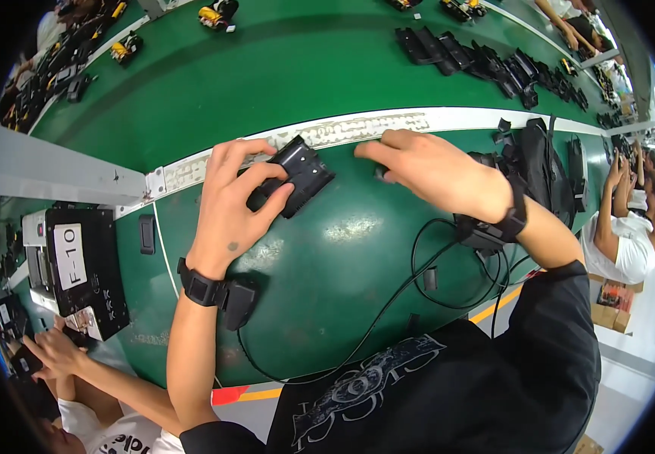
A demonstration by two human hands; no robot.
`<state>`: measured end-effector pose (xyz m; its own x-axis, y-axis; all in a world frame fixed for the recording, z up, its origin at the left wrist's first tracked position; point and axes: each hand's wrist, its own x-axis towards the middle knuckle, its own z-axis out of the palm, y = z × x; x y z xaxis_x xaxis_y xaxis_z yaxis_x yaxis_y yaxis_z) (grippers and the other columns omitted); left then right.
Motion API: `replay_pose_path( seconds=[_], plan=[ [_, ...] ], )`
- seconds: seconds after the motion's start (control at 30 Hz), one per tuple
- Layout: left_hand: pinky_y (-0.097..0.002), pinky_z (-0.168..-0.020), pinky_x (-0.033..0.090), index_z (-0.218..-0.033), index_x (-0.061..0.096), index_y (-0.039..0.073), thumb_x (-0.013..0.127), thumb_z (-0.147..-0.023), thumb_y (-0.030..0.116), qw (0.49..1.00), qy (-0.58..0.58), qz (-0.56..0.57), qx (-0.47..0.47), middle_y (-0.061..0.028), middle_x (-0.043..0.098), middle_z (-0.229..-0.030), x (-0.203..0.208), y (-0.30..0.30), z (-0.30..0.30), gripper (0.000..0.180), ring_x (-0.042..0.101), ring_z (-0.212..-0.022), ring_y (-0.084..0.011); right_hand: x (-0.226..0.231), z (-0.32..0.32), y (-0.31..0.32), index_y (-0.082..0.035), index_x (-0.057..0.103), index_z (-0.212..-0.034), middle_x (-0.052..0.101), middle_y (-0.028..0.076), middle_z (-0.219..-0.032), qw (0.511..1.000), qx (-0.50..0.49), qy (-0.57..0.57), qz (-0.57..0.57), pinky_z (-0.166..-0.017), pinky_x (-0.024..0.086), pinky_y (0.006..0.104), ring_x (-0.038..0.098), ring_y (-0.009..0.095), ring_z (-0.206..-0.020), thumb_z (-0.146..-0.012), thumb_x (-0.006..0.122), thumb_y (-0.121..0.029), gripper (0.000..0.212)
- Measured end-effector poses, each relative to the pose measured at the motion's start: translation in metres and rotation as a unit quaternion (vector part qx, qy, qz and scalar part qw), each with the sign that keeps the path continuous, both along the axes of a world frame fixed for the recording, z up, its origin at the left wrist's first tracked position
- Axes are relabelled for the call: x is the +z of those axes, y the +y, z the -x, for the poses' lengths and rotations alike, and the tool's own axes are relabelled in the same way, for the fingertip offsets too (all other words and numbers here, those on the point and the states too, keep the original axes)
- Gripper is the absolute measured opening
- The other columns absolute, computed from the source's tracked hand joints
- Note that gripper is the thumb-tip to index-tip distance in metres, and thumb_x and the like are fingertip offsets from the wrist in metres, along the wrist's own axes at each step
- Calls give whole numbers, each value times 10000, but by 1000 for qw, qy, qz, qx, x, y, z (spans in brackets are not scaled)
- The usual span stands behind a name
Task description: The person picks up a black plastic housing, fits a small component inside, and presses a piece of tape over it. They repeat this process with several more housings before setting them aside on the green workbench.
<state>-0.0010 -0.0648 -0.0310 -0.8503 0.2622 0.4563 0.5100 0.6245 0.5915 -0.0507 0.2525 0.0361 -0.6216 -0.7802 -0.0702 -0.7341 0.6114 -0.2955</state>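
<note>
My left hand (234,200) is closed on a black plastic housing (308,180), thumb on the near side and fingers over the far side. The housing is tilted above the green work table (342,265), close to its white far rail. To the right of it, my right hand (429,170) is pinched, its index finger pointing toward the housing. A small dark piece (380,173) shows under those fingers; its kind cannot be made out. Both wrists wear black straps, and a black box (238,304) sits on the left one.
A black cable (376,318) loops across the table between the wrists. Black plastic parts (543,163) are heaped at right. At left stand a black-and-white machine (77,265) and a small black part (147,234). More black housings (448,53) lie beyond the rail. Co-workers sit on both sides.
</note>
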Motion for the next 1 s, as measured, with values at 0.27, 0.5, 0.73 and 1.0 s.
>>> replay_pose_path(
  seconds=[0.27,0.5,0.73,1.0],
  plan=[
    [-449,-1059,482,-964,802,97,858,-835,133,1000,-25,-11,-16,-30,676,-1238,-1,-4,5,146,580,-1234,-309,-1,-3,-22,-54,682,-1074,666,104,-1017,995,-87,12,43,-740,550,457,685,327,-905,-946,757,-105,157],
    [-434,-1054,482,-941,830,104,858,-840,153,1000,-25,-5,-15,-15,683,-1212,-1,-1,5,116,582,-1229,-290,-1,3,-76,-58,665,-1007,637,79,-962,984,70,79,141,-718,550,453,668,317,-860,-917,778,-116,156],
    [-427,-1045,485,-943,832,102,855,-846,161,1000,-22,-1,-13,-12,687,-1202,-5,0,3,116,590,-1205,-277,-5,5,-91,-50,694,-977,654,113,-952,996,39,81,13,-737,548,473,684,345,-869,-877,785,-91,142],
    [-427,-1042,488,-972,828,83,847,-849,147,999,21,24,-28,-35,700,-1203,-2,3,7,140,603,-1181,-291,15,31,-108,-26,722,-948,693,170,-901,993,34,-89,-62,-762,559,500,710,393,-884,-853,795,-67,128]
  ],
)
